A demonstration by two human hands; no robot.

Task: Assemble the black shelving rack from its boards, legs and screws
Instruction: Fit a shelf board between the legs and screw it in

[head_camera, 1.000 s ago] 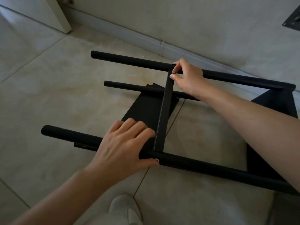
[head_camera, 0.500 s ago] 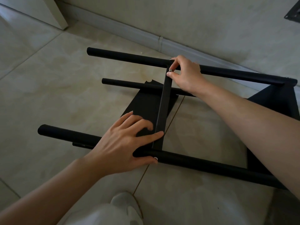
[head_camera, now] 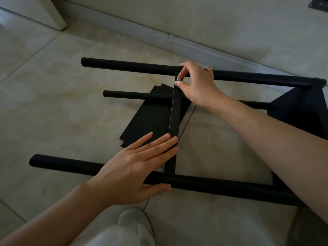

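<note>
The left hand (head_camera: 134,167) lies flat, fingers straight, pressing the upright board (head_camera: 174,121) against the near leg (head_camera: 213,187) (steadying it, probably), while the right hand (head_camera: 197,84) pinches a screw (head_camera: 178,79) at the far leg (head_camera: 133,67), on the floor (head_camera: 53,107).

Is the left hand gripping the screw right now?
No, the left hand lies flat against the board; the right hand pinches the screw.

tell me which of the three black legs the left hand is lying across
The nearest leg, lowest in the picture. The left hand lies across it; the far leg and the thin middle leg lie beyond its fingertips.
</note>
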